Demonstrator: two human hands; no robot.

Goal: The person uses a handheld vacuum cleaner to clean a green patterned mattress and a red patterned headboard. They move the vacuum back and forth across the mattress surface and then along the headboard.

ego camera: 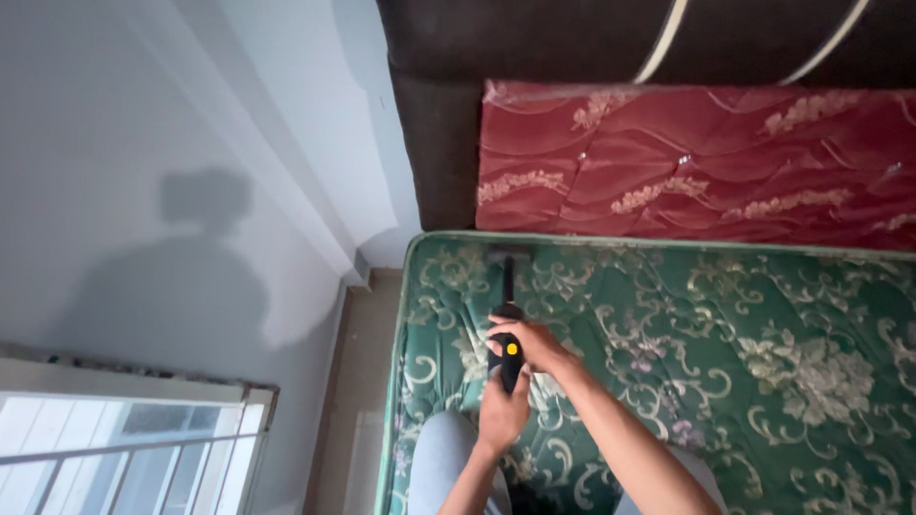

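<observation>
From my feed, a window (124,448) sits far left. My left hand (503,412) and right hand (534,345) both clamp the black vacuum handle (509,358), its nozzle (509,253) pressed near the green mattress (725,362) edge, below the red mattress (697,162).

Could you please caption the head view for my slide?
Both hands grip a black handheld tool against a green floral mattress.

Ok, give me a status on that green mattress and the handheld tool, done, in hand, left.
Done: nothing on the green mattress shows a treated patch; I cannot tell. In hand: both hands, left hand and right hand, grip the black handheld tool, its head at the top-left corner. Left: the wide stretch to the right lies beyond the tool.
</observation>
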